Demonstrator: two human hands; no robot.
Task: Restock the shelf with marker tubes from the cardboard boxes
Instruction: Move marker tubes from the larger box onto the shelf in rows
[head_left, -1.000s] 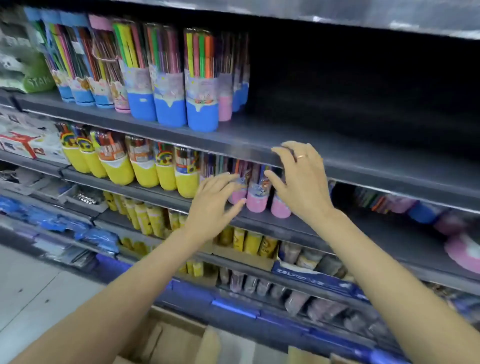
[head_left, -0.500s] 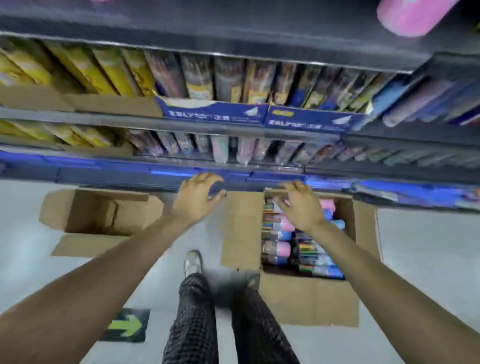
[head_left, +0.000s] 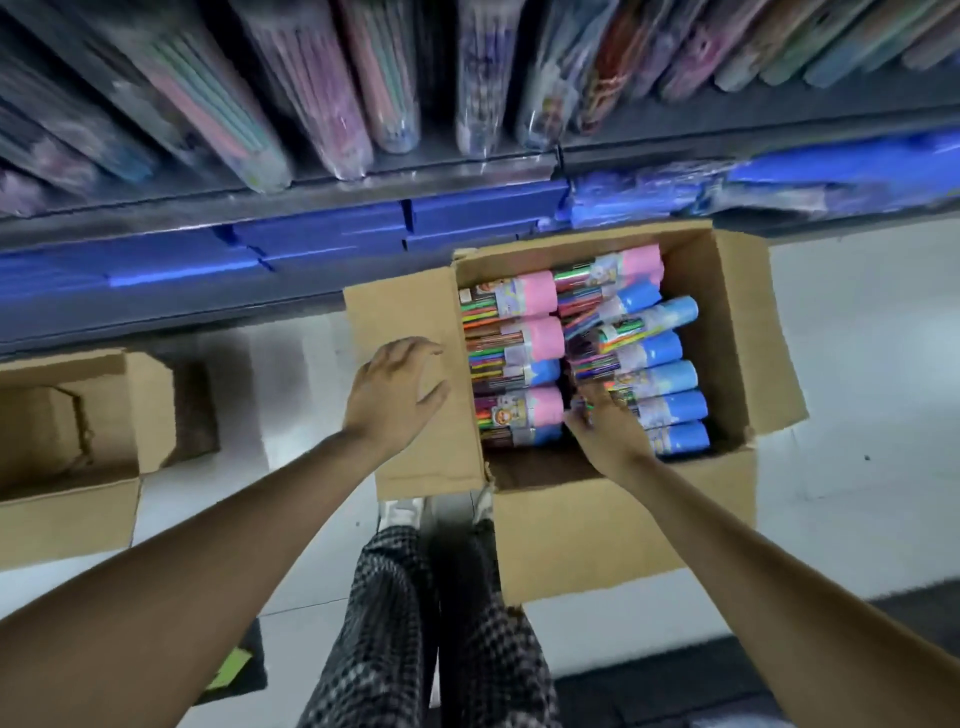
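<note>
An open cardboard box (head_left: 743, 332) stands on the floor below the shelf, filled with several marker tubes lying on their sides, some with pink caps (head_left: 524, 296) and some with blue caps (head_left: 670, 374). My right hand (head_left: 605, 423) reaches into the box at its near side, fingers spread and touching the clear ends of the blue-capped tubes; no tube is lifted. My left hand (head_left: 392, 392) hovers over the box's left flap (head_left: 410, 312), fingers apart and holding nothing.
A second cardboard box (head_left: 67, 499), with nothing visible inside, stands on the floor at the left. The bottom shelf (head_left: 322, 208) with blue price strips and packaged pens runs overhead. My legs in checked trousers (head_left: 415, 623) stand against the full box. A dark floor mat (head_left: 649, 691) lies at the lower right.
My view swung from the upper shelves down to the floor. Both hands dropped from the shelf edge; the right went into the box of tubes, the left came over the flap.
</note>
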